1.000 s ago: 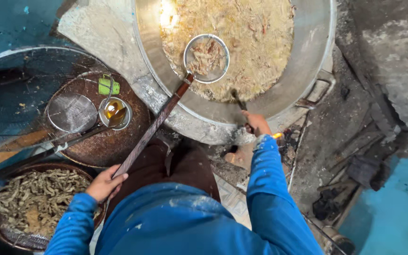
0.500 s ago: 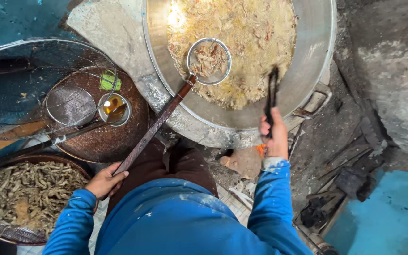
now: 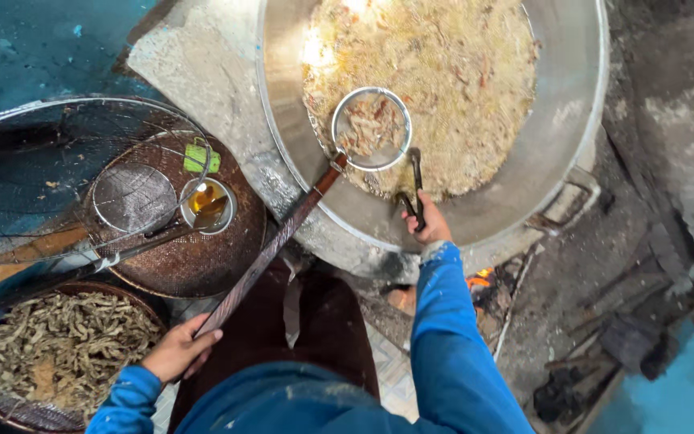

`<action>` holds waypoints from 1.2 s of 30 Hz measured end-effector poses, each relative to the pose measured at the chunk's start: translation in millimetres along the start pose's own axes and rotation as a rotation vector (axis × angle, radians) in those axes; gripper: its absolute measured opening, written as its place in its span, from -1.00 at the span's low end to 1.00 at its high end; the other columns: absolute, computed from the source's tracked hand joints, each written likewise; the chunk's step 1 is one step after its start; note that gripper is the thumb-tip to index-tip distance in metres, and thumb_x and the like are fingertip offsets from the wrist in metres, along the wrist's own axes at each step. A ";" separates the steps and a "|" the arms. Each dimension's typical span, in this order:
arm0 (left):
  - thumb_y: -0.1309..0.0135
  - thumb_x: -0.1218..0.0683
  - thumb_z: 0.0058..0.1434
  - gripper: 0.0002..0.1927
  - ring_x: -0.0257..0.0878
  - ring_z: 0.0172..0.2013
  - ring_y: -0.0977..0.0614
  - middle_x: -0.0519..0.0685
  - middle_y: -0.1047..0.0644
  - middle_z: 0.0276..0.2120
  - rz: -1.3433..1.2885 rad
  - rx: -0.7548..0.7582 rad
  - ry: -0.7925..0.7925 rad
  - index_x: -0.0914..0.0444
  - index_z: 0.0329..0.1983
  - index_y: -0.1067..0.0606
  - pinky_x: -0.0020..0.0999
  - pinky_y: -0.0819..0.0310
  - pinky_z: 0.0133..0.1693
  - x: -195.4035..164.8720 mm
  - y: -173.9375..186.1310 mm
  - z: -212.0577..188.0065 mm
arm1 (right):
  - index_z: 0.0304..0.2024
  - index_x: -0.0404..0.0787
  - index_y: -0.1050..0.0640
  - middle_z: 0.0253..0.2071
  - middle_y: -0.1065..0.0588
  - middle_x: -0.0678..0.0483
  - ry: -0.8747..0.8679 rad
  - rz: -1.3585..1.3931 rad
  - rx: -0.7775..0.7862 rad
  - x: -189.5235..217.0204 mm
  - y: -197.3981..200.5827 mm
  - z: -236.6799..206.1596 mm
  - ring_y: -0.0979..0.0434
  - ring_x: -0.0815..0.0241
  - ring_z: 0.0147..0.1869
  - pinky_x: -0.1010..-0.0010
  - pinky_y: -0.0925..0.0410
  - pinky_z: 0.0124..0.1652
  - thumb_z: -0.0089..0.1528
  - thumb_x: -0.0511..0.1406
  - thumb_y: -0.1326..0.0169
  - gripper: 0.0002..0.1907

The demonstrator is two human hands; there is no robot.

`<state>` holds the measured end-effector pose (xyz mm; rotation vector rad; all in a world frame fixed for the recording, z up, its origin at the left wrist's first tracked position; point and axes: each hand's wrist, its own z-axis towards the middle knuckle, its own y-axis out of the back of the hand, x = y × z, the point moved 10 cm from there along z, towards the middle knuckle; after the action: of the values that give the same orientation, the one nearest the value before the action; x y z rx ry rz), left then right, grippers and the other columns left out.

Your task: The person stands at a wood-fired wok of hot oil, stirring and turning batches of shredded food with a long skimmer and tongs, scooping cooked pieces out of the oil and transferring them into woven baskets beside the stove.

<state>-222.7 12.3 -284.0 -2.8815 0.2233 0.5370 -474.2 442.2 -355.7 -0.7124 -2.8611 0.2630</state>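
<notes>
Carefully, the left hand [image 3: 177, 350] clasps the long handle of the wire skimmer [image 3: 371, 128], resting in the foaming wok [image 3: 572, 137] (oil very hot); the right hand [image 3: 427, 227] grips dark tongs [image 3: 413, 186] beside it. Better to lift slowly, keeping the basket level.

Long-handled wire skimmer [image 3: 369, 128] sits tilted over the bubbling oil, its round mesh head carrying a few fried pieces, dark wooden handle slanting down-left out of the wok. Just beside the head, black tongs [image 3: 414, 189] dip upright into the foam.
</notes>
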 end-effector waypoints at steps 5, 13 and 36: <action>-0.12 0.05 0.29 -0.57 -0.29 -0.80 -0.33 -0.07 -0.40 -0.69 -0.039 0.023 -0.004 0.24 0.20 -0.43 -0.33 -0.16 -0.74 1.3 -3.2 1.8 | -0.25 -0.20 -0.42 -0.52 -0.42 0.01 0.200 0.033 -0.108 27.8 -17.3 9.2 -0.24 0.32 -0.64 0.56 -0.13 -0.69 0.34 -0.03 -0.12 -0.62; -0.10 0.02 0.27 -0.53 -0.29 -0.79 -0.35 -0.08 -0.39 -0.70 0.015 0.032 -0.021 0.12 0.26 -0.41 -0.34 -0.20 -0.71 -16.7 -8.1 -13.0 | -0.26 -0.19 -0.47 -0.52 -0.39 0.09 0.525 -0.124 -0.180 25.5 31.1 -115.4 -0.23 0.36 -0.63 0.53 -0.08 -0.69 0.35 -0.06 -0.07 -0.66; -0.13 -0.02 0.25 -0.43 -0.27 -0.76 -0.37 -0.04 -0.38 -0.68 0.141 -0.031 -0.104 0.02 0.35 -0.36 -0.29 -0.25 -0.68 -40.5 14.0 -15.6 | -0.13 -0.35 -0.64 -0.23 -0.56 -0.41 0.827 -1.579 -0.608 54.0 -91.0 -150.7 -0.57 -0.40 -0.06 -0.05 -0.40 -0.02 0.23 0.11 -0.11 -0.38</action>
<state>-257.3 -0.2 -257.2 -2.8717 0.4075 0.7197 -529.0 408.0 -183.3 1.1585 -1.8272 -0.8780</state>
